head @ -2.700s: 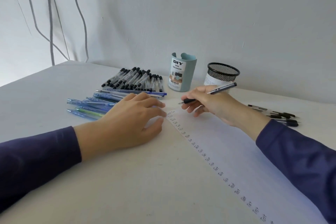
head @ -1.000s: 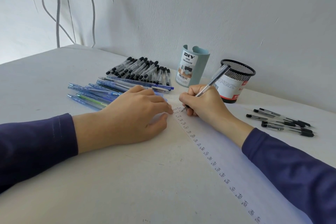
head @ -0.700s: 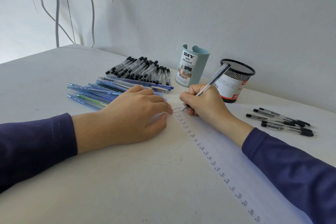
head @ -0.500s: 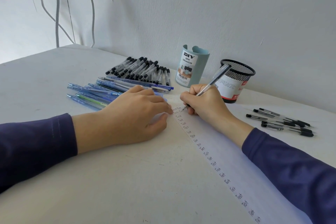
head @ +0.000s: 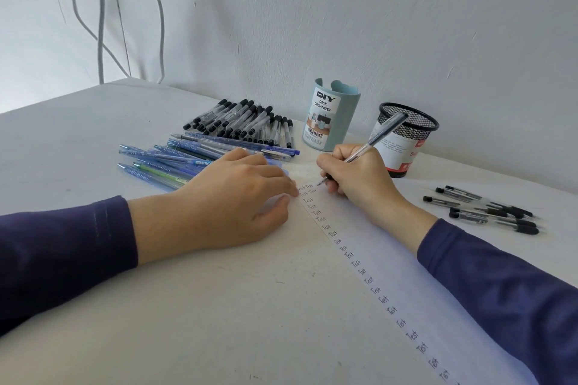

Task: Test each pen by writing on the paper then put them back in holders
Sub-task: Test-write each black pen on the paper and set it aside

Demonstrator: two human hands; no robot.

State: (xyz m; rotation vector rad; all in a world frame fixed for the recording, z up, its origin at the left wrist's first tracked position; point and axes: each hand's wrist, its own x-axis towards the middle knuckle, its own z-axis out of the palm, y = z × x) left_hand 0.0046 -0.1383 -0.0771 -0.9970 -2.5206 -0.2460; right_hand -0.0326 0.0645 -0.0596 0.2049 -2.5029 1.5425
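Presently, from the head view: right hand (head: 356, 178) clenched around a clear pen (head: 373, 141), tip on the paper (head: 387, 259) beside the top "Test" entries. Left hand (head: 231, 200) flat, grasping nothing, fingertips at the paper's left edge. Teal holder (head: 331, 116) and mesh holder (head: 406, 137) beyond the paper's far end.

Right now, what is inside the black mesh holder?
Through the open top of the black mesh holder only mesh shows, no pens. The pen in the right hand covers its left side; the bottom is hidden.
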